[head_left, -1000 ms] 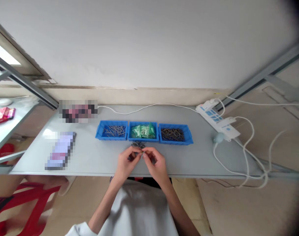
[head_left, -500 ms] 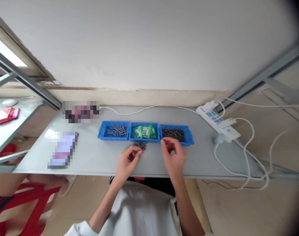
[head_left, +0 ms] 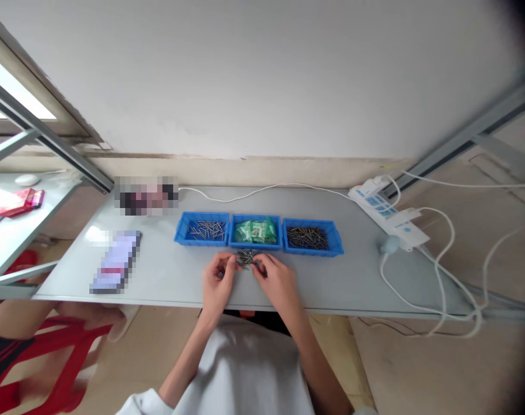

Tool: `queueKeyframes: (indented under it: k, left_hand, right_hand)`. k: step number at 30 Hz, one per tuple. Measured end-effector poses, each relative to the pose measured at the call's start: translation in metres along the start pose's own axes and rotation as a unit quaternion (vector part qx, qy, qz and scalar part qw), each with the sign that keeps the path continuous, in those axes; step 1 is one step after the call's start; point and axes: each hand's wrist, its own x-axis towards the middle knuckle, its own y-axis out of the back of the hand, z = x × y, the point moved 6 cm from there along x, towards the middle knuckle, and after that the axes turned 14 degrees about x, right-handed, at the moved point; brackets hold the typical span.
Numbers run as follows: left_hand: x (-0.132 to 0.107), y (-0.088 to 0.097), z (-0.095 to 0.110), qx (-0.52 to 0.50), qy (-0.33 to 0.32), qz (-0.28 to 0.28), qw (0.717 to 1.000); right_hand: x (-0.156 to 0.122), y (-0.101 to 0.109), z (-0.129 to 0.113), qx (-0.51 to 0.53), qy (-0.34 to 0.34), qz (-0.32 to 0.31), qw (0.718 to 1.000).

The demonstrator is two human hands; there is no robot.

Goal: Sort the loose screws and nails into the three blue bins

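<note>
Three blue bins stand in a row on the grey table point(head_left: 352, 282): the left bin point(head_left: 202, 229) holds silvery pins, the middle bin point(head_left: 255, 230) holds green pieces, the right bin point(head_left: 312, 237) holds dark screws. A small pile of dark screws point(head_left: 246, 255) lies on the table just in front of the middle bin. My left hand point(head_left: 219, 281) and my right hand point(head_left: 276, 280) meet over the table just below that pile, fingers curled in a pinch. What they pinch is too small to make out.
A white power strip point(head_left: 389, 216) with white cables point(head_left: 422, 300) lies at the table's right end. A phone point(head_left: 115, 262) lies at the left, a blurred object point(head_left: 146, 196) behind it. A red chair point(head_left: 50, 369) and another person's arm are at lower left.
My right hand went out to the right bin of dark screws, then came back to meet my left hand by the small pile. The left hand stayed near the pile.
</note>
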Motion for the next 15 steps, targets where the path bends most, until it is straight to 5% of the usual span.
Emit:
queueKeyframes:
  k: [10, 15]
  left_hand:
    - [0.000, -0.006, 0.008, 0.058, -0.035, -0.032, 0.997]
    - [0.000, -0.017, 0.012, 0.091, -0.080, -0.094, 0.988]
  right_hand:
    - [-0.008, 0.013, 0.011, 0.068, -0.021, 0.066, 0.995]
    - [-0.011, 0.019, 0.005, 0.142, -0.031, 0.124, 0.982]
